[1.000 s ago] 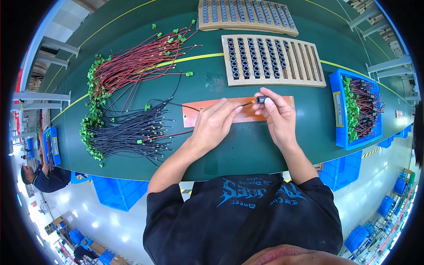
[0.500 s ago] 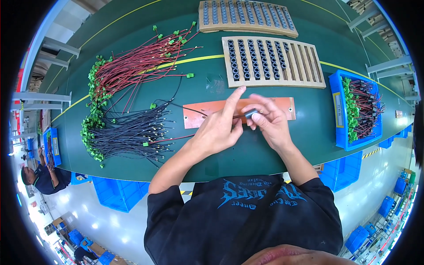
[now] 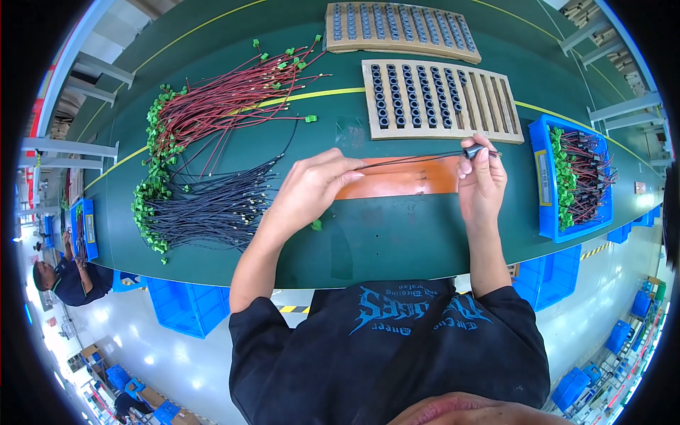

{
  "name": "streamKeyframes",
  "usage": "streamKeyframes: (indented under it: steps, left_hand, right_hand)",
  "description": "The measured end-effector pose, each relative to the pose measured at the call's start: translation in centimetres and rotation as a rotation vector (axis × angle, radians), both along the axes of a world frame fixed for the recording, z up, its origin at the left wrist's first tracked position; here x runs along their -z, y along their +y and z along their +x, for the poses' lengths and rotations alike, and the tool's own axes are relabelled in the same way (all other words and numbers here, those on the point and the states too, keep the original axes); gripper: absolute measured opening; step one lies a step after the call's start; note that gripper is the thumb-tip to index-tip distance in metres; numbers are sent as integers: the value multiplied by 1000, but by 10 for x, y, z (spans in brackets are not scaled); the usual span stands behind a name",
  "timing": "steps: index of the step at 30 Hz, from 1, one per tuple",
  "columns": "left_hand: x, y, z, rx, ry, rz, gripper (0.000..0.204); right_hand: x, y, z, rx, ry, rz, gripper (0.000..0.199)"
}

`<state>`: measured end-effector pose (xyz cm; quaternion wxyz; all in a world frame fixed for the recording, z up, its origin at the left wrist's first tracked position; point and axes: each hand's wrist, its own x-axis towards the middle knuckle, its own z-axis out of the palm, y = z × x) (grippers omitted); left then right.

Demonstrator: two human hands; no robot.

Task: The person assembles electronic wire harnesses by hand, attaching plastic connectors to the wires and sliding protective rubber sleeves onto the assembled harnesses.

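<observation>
My right hand (image 3: 484,180) grips a small black ferrite core (image 3: 472,151) between thumb and fingers, above the right end of an orange strip (image 3: 397,180). Thin wires (image 3: 418,158) run taut from the core to my left hand (image 3: 308,185), whose thumb and fingers pinch them. The wire tips stick out past the core's right side. Below my left hand a green connector (image 3: 316,224) shows. Farther back, a tray (image 3: 484,132) holds rows of similar black cores, with several bare slots at its right.
Red wires (image 3: 219,106) and black wires (image 3: 212,212) with green connectors are spread at the left. A blue bin (image 3: 545,219) of wire assemblies stands right. Another tray (image 3: 397,49) with grey parts lies at the back. A co-worker (image 3: 74,276) is at far left.
My hands have moved apart: the right went right and up with the core, the left went left. The wires between them are now stretched out straight.
</observation>
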<state>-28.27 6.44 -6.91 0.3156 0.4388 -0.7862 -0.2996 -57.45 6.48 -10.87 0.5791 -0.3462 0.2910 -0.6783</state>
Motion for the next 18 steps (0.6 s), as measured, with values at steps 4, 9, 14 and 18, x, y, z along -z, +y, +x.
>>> streamKeyframes:
  steps: [4, 9, 14, 18]
  left_hand:
    - [5, 8, -10, 33, 16, 7, 14]
    - [15, 17, -37, 70, 202, 221, 15]
    - [-2, 18, -10, 24, 121, 481, 32]
    - [18, 26, 15, -148, 361, 557, 28]
  right_hand:
    - [-7, 9, 18, -45, -18, 45, 33]
    - [9, 26, 54, -439, 196, 49, 22]
    - [15, 16, 56, -260, 131, 4, 12]
    - [12, 15, 57, -278, 43, 65, 14]
